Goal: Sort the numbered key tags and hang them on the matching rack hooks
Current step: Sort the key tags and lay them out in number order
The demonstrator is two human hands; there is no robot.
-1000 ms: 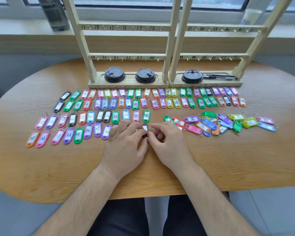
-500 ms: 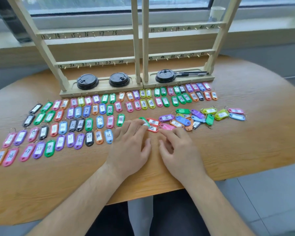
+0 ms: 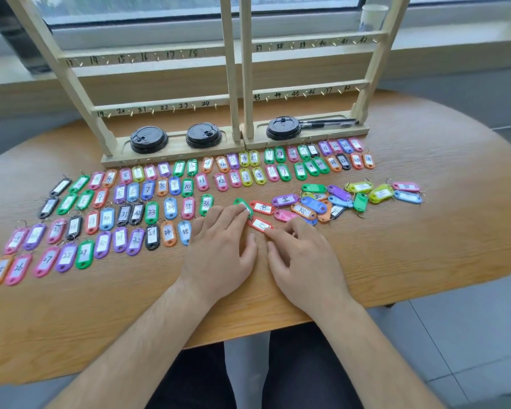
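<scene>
Several coloured numbered key tags lie in sorted rows (image 3: 148, 190) across the left and middle of the wooden table (image 3: 425, 246). An unsorted heap of tags (image 3: 331, 202) lies to the right. My left hand (image 3: 219, 249) rests flat with its fingertips on a green tag (image 3: 239, 202). My right hand (image 3: 301, 255) lies beside it, its index fingertip touching a red tag (image 3: 258, 223). Another red tag (image 3: 262, 207) lies just beyond. The two wooden racks (image 3: 236, 84) with numbered hooks stand at the back; no tag hangs on the hooks in view.
Three black cup lids (image 3: 202, 134) sit in the rack bases, with black pens (image 3: 328, 123) in the right base. A dark bottle (image 3: 15, 39) and a paper cup (image 3: 372, 16) stand on the windowsill. The table's front edge runs under my forearms.
The black tag my fingers held a second ago now lies in the bottom row. Both hands have shifted right towards the unsorted heap and touch tags there. The view swung right.
</scene>
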